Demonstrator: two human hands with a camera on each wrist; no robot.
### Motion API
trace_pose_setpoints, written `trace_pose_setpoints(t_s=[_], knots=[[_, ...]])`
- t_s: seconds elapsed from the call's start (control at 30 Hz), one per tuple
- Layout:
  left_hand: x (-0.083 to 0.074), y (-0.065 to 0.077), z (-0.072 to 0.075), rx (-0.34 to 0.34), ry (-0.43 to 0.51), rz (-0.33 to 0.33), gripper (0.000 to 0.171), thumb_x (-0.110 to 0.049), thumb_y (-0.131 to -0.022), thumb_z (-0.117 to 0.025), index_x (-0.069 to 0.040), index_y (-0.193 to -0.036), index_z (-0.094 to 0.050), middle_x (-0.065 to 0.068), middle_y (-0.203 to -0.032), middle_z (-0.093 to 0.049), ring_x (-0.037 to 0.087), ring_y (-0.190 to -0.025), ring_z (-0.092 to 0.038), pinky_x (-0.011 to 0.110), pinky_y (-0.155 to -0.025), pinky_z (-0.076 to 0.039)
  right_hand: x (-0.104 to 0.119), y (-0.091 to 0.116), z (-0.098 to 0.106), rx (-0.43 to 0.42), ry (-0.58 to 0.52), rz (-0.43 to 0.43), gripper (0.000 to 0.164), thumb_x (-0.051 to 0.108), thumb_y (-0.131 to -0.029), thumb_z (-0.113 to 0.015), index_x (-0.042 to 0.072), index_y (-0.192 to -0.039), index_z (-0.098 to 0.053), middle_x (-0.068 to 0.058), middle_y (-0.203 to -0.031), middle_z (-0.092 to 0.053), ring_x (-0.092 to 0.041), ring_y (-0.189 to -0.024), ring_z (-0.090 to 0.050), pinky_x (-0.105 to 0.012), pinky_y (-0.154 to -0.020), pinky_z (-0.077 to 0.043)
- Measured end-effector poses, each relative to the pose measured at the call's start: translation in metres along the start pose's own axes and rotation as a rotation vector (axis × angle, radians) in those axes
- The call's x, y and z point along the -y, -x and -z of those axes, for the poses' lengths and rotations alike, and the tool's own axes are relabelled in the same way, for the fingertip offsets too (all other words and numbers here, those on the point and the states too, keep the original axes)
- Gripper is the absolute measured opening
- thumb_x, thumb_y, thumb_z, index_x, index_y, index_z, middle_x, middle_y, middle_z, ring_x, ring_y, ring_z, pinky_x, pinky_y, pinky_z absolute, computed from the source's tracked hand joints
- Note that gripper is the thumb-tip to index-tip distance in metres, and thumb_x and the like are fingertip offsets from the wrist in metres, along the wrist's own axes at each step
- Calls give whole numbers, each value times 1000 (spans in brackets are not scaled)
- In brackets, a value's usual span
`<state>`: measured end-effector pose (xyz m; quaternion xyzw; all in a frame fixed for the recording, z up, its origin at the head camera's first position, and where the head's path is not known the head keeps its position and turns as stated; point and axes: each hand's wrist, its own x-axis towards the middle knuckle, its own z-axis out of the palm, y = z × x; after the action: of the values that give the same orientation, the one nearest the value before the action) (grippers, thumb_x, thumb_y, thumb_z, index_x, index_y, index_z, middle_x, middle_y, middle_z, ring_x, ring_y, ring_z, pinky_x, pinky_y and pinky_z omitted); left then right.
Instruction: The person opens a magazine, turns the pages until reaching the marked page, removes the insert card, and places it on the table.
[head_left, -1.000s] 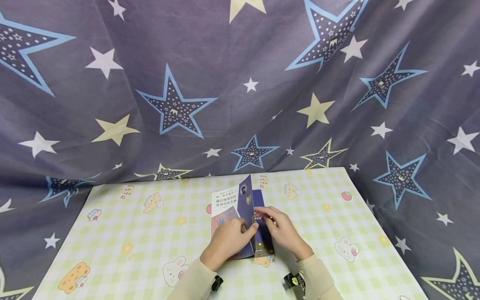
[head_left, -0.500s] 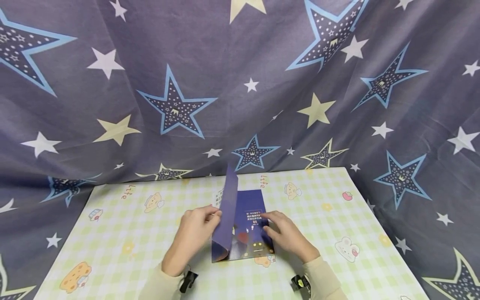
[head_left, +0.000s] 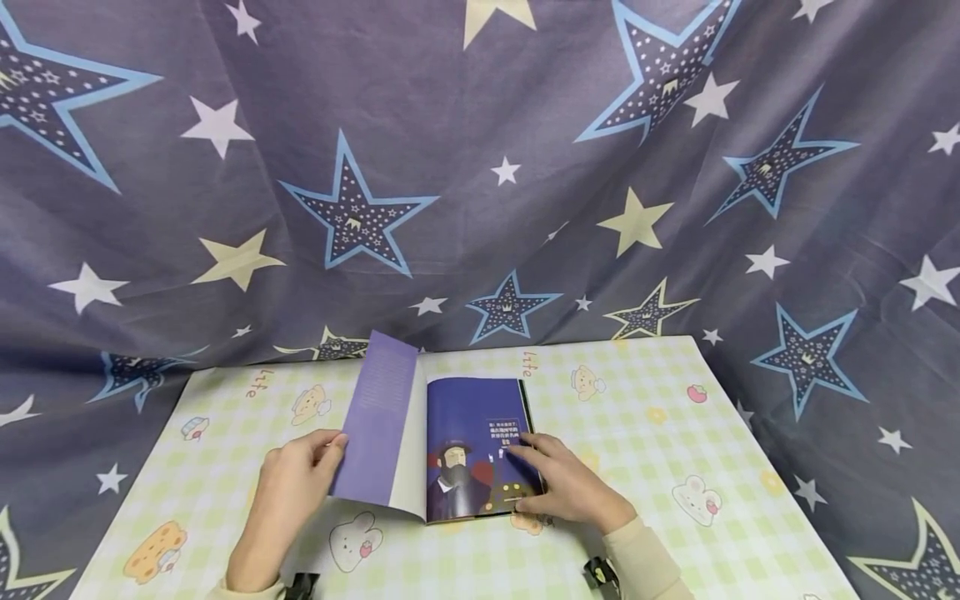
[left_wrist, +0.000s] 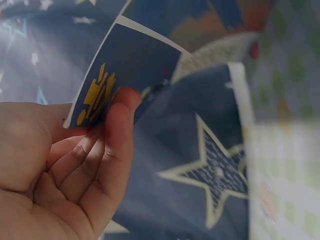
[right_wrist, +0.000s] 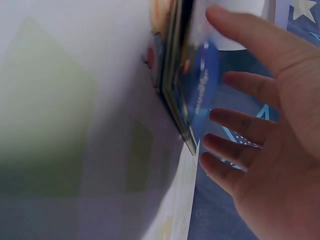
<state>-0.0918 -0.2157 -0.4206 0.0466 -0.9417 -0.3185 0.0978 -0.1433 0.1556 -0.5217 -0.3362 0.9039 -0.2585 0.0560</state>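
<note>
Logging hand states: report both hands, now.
Left hand: closed, holding the purple leaf of the book.
Right hand: open, at the book's right edge.

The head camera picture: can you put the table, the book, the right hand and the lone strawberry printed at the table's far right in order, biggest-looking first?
1. Table, the biggest
2. Open book
3. Right hand
4. Printed strawberry, the tiniest
</note>
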Motion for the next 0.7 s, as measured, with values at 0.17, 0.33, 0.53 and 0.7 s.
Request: trace_pose_setpoints(t_s=[0.17, 0.33, 0.53, 0.7], knots=[[28, 1, -1, -34, -34, 39, 24, -20, -99, -64, 0, -107, -76, -2, -72, -67, 16, -59, -55, 32, -53, -44, 0, 1, -5, 55, 13, -35, 88, 47, -81, -83, 14, -152, -44, -18, -157, -33, -42, -143, -30, -60, -111, -36], [47, 2, -3, -9, -46, 88, 26, -18, -99, -62, 4, -107, -74, -1, -70, -64, 17, -58, -52, 32, -52, -43, -2, 1, -9, 53, 49, -35, 82, 49, -84, -80, 16, -151, -46, -16, -155, -37, -40, -141, -33, -60, -112, -36], [70, 5, -8, 65, -68, 155, 29, -17, -100, -59, 7, -109, -72, 2, -73, -64, 20, -61, -53, 32, -52, -43, -2, 2, -11, 44, 77, -1, 70, 47, -88, -76, 13, -145, -54, -17, -152, -42, -43, -138, -38, -63, -109, -37], [87, 6, -15, 132, -102, 201, 31, -16, -100, -57, 9, -116, -68, 8, -82, -68, 24, -70, -60, 36, -55, -47, -2, 1, -12, 40, 84, 9, 65, 47, -90, -74, 14, -143, -56, -15, -151, -44, -40, -137, -39, -62, -108, -38]])
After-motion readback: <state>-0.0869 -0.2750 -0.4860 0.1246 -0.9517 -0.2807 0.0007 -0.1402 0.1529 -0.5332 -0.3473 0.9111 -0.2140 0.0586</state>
